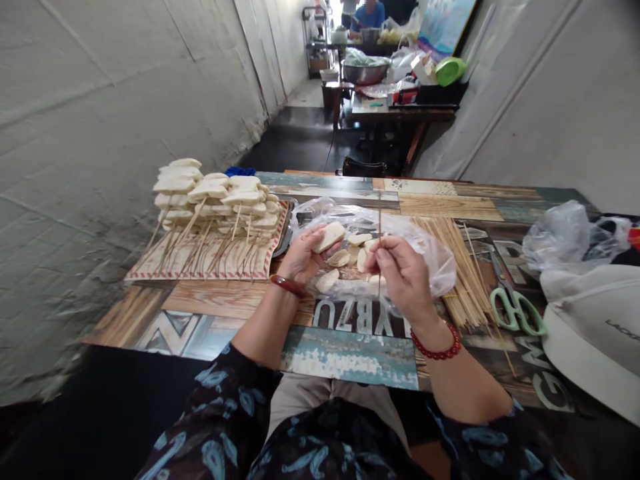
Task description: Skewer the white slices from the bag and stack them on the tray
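My left hand [306, 256] holds a pale oval slice [330, 237] above a clear plastic bag [435, 257] spread on the table. Between the pinched fingers of my right hand [400, 270] a thin wooden skewer [379, 223] stands upright, apart from the held slice. Several loose slices [339, 258] lie on the bag between and below my hands. Right of my right hand is a heap of bare skewers [457, 267]. At the left, skewered slices [210, 190] are stacked on a paper-lined tray [260, 268] with a red-striped edge.
Green-handled scissors [517, 310] lie right of the skewers. A white cap [595, 327] and crumpled plastic bags [560, 233] are at the right edge. Behind stands another table [405, 115] with a metal bowl [365, 70]; a person in blue [373, 15] is farther back.
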`<state>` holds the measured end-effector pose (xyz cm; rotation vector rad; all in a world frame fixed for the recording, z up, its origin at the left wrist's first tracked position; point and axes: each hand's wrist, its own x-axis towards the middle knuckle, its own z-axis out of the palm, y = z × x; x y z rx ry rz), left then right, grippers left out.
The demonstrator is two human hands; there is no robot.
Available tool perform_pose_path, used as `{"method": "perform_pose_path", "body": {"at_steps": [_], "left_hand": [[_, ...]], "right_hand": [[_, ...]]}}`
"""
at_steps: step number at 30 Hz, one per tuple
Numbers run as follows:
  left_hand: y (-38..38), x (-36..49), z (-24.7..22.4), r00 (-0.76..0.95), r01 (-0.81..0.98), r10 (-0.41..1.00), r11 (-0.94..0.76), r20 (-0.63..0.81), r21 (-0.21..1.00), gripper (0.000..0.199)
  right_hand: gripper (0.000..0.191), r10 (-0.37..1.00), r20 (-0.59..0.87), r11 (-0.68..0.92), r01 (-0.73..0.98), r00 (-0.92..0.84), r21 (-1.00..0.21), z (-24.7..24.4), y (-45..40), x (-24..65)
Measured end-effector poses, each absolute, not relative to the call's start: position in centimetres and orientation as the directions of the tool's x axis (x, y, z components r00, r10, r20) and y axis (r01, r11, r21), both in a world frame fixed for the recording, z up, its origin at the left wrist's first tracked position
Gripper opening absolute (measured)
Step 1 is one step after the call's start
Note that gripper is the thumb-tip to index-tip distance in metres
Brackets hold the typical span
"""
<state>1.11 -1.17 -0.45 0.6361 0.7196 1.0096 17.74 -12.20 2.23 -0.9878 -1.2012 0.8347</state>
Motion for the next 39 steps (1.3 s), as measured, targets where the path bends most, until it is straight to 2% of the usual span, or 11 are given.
{"method": "perform_pose_path", "body": {"at_steps": [3, 6, 9, 12, 15, 19, 21, 25, 29, 33, 39], "left_hand": [[-1.1, 1.2, -0.8, 0.347, -0.521, 0.905, 0.404, -0.246, 0.752, 0.019], [-1.1, 1.3, -0.9, 0.345, -0.517, 0.902, 0.414, -0.261, 0.749, 0.016], [-1.3, 1.5, -0.6, 0.362, -0.511, 0.895, 0.425, -0.261, 0.747, 0.017], [-1.7, 1.5, -0.2, 0.377, -0.509, 0.891, 0.427, -0.253, 0.747, 0.017], [-1.7, 1.3, -0.2, 0.372, -0.516, 0.895, 0.42, -0.246, 0.747, 0.017], [-1.3, 0.9, -0.3, 0.351, -0.535, 0.905, 0.404, -0.239, 0.742, 0.014], [-1.1, 0.8, -0.3, 0.335, -0.535, 0.91, 0.398, -0.245, 0.745, 0.012], [-1.2, 1.1, -0.2, 0.323, -0.527, 0.909, 0.403, -0.263, 0.748, 0.013], [-1.3, 1.2, -0.2, 0.325, -0.537, 0.91, 0.402, -0.258, 0.742, 0.017], [-1.4, 1.0, -0.1, 0.335, -0.541, 0.909, 0.4, -0.247, 0.74, 0.017], [-1.5, 1.2, -0.1, 0.345, -0.548, 0.905, 0.409, -0.248, 0.729, 0.012]], "right_hand": [[0.004, 0.742, 0.57, 0.566, 0.125, 0.352, -0.815, 3.6, -12.4, 19.4], [0.007, 0.65, 0.539, 0.666, -0.059, 0.535, -0.744, 5.6, -13.0, 21.2], [0.006, 0.771, 0.391, 0.581, -0.305, 0.502, -0.755, 6.5, -13.4, 21.9], [0.008, 0.931, 0.268, 0.348, -0.381, 0.247, -0.857, 5.6, -13.1, 21.1], [0.025, 0.99, 0.138, 0.128, -0.311, -0.011, -0.942, 3.6, -12.4, 19.2], [0.017, 0.979, 0.0, -0.034, -0.164, -0.202, -0.986, 1.2, -12.0, 16.6], [0.008, 0.978, -0.035, -0.051, -0.073, -0.206, -0.996, 0.7, -12.1, 16.1], [0.02, 0.984, -0.035, -0.026, 0.056, -0.175, -0.998, 0.3, -12.3, 16.0], [0.019, 0.995, -0.003, 0.008, 0.11, -0.103, -0.994, -0.4, -11.9, 16.3], [0.032, 0.993, 0.033, 0.051, 0.168, -0.109, -0.985, -1.0, -11.7, 16.3], [0.038, 0.998, 0.027, 0.037, 0.195, -0.052, -0.98, -1.2, -11.7, 16.3]]}}
